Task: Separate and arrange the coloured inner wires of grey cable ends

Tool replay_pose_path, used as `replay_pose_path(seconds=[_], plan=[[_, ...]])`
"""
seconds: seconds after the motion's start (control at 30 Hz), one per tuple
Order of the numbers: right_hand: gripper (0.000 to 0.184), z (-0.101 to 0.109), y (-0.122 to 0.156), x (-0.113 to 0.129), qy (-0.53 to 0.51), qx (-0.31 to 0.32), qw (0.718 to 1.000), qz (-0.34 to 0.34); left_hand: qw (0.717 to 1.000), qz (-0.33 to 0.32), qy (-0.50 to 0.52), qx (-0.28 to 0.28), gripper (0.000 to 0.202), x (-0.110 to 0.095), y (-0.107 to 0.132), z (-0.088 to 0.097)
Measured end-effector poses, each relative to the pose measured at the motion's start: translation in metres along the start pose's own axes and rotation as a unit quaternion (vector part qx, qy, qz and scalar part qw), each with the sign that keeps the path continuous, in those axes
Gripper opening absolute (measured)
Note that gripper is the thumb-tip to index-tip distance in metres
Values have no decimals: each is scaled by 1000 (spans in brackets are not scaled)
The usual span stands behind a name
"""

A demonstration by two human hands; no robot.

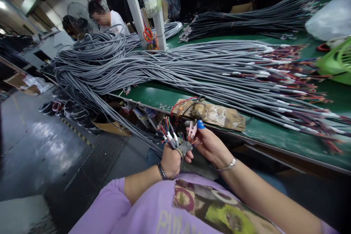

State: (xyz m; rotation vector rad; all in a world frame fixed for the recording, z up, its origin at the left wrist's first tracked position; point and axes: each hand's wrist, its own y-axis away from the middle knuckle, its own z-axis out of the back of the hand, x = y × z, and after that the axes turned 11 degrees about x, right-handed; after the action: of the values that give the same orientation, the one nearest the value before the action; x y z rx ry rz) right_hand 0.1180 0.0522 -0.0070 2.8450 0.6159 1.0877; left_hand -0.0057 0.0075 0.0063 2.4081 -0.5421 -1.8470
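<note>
My left hand (pixel 170 161) is closed round several grey cables (pixel 172 141). Stripped, multicoloured wire ends (pixel 165 126) fan out above the fist, with white sleeves just below them. A grey cover with a yellowish band wraps the thumb. Close on the right, my right hand (pixel 212 146) pinches a small pale pink piece (pixel 192 130), perhaps a clip; its exact kind is unclear. A blue cover (pixel 201 124) sits on that thumb. Thin wires lie between the two hands, and the right fingertips are partly hidden.
A wooden board (pixel 230 116) with red and black leads lies at the edge of the green bench (pixel 148 95). Behind it stretches a large bundle of grey cables (pixel 170 62). A green basket (pixel 338 62) stands at right; a person (pixel 116 22) is at the back left.
</note>
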Motion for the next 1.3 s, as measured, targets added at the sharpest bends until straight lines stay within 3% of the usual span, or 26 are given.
replay_pose_path(seconds=[0.2,0.37,0.47,0.7,0.83,1.0,1.13,1.3], plan=[[42,4,4,-4,20,4,1000,-12,1000,-1,-12,-6,43,3,1,4],[47,13,18,3,98,96,984,-110,1000,0,-18,13,41,10,6,11],[37,11,25,9,183,125,969,-113,999,0,-33,29,39,16,9,17],[29,-5,34,10,263,223,930,-126,984,78,-90,131,40,12,12,21],[28,5,36,10,265,146,949,-88,990,70,-68,98,41,8,11,21],[32,22,40,10,177,97,966,-162,998,24,-48,26,45,10,10,20],[31,16,41,0,195,63,974,-100,997,19,-60,42,45,12,9,19],[28,-1,39,-4,237,167,954,-72,989,64,-75,112,41,14,10,21]])
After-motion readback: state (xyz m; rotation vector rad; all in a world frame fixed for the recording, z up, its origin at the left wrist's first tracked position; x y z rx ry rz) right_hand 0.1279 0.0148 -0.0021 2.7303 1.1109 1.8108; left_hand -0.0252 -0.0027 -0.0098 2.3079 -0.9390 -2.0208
